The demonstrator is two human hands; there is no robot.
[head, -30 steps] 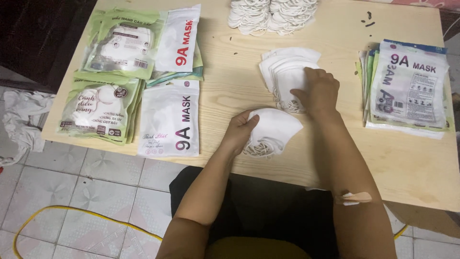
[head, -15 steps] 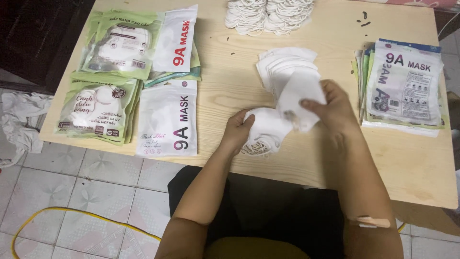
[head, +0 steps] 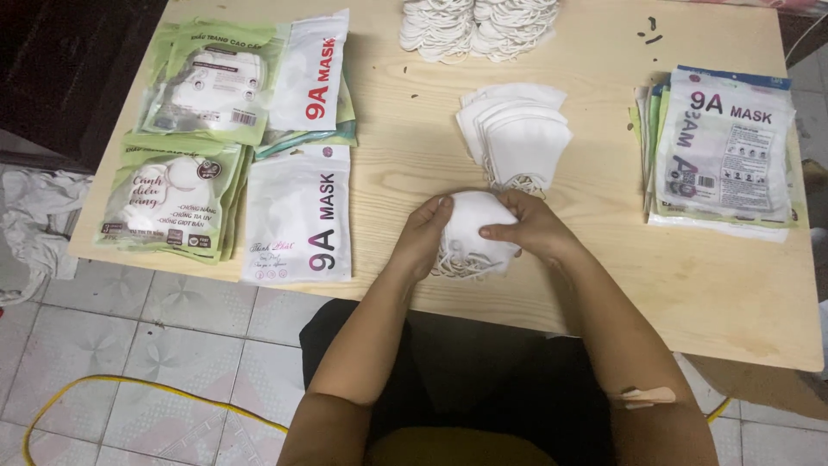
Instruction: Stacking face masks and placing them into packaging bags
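Note:
A small stack of white face masks (head: 471, 226) lies near the front edge of the light wooden table (head: 604, 259). My left hand (head: 424, 235) grips its left side and my right hand (head: 528, 228) presses on its right side, thumbs and fingers over the top mask. The masks' ear loops hang out below the stack. Just behind my hands a fanned pile of loose white masks (head: 516, 136) rests on the table.
Filled green pouches (head: 177, 203) and white printed pouches (head: 299, 216) lie at the left. A stack of flat pouches (head: 723, 154) is at the right. A heap of white ear loops or masks (head: 477, 26) sits at the back edge. Tiled floor with a yellow cable (head: 129, 388) lies below.
My right hand took a mask from the fanned pile and brought it down onto the stack by my left hand. Both hands now close on the stack.

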